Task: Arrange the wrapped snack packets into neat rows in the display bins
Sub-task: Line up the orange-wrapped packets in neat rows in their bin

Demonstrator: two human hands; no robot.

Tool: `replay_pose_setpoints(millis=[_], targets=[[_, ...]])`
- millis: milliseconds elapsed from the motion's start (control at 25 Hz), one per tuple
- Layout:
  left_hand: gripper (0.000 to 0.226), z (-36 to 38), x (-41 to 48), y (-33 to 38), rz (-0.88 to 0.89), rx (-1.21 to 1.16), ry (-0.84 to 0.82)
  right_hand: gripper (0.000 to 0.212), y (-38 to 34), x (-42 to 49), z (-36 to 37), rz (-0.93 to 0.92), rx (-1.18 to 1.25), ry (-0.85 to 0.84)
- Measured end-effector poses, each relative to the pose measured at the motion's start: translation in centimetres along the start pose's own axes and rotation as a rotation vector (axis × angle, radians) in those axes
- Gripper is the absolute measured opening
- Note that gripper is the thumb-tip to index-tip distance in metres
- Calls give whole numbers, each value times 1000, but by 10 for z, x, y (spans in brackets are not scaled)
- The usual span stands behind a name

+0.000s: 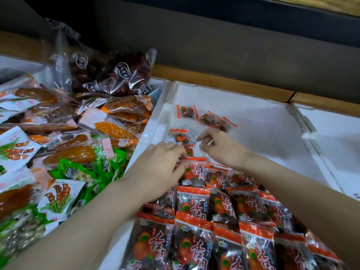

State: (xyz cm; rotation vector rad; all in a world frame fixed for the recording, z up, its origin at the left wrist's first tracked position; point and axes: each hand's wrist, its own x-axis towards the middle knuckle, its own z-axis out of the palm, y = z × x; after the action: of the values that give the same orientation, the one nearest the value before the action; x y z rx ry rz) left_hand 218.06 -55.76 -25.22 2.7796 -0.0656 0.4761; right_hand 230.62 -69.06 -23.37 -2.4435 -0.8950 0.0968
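1. The job looks part done. Rows of red-and-black packets fill the 6 o'clock end of the white bin, and the next row is being started at their far edge.
2. The right hand has thumb and forefinger closed in a pinch on the edge of a loose packet at its 9 o'clock.
3. The left hand has its fingers bent down over the front row's top edge, beside a small packet. I cannot tell whether they grip it.
4. Three strays lie at 12 o'clock from the hands, well apart from the rows.
5. The next move likely calls for turning the pinched packet label-up, overlapping it squarely on the row, then fetching the strays.
6. The packets read 杏肉 in large characters, with a small green round logo. The small print is illegible.
7. At 10 o'clock, the dark bags carry white oval labels whose script is unreadable.
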Motion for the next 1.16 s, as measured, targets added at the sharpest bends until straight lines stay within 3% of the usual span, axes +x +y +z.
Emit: replay_pose_setpoints(millis=[40, 120, 200, 280, 360, 480, 560, 680, 760, 840, 1000, 1120, 1160], targets=[[28, 1, 16, -6, -17, -71, -8, 22, 2, 9, 0, 50, 24, 32], [36, 7, 55, -22, -51, -119, -60, 43, 6, 25, 6, 133, 5, -63], [46, 15, 94, -37, -62, -13, -162, 62, 8, 36, 15, 163, -10, -222], [53, 23, 121, -46, -36, 170, -251, 71, 10, 46, 22, 171, -35, -273], [50, 30, 139, -51, -6, 359, -313, 66, 11, 54, 25, 190, -72, -271], [34, 38, 154, -56, -41, 477, -392, 22, 16, 61, 22, 219, -63, -280], [34, 40, 157, -51, -46, 491, -444, 37, 22, 61, 17, 258, -31, -310], [51, 46, 158, -44, -121, 465, -487, 22, 28, 58, 14, 273, 105, -291], [63, 51, 161, -45, -203, 396, -449, 12, 28, 53, 9, 285, 169, -253], [64, 49, 159, -41, -225, 312, -400, 25, 34, 51, 2, 317, 139, -229], [50, 35, 150, -29, -200, 74, -256, 24, 42, 39, -20, 325, 147, -98], [39, 19, 136, -13, -180, -60, -80, 4, 39, 15, -44, 317, 225, 32], [38, 12, 130, -5, -175, -86, -3, 9, 37, 5, -52, 303, 262, 74]])
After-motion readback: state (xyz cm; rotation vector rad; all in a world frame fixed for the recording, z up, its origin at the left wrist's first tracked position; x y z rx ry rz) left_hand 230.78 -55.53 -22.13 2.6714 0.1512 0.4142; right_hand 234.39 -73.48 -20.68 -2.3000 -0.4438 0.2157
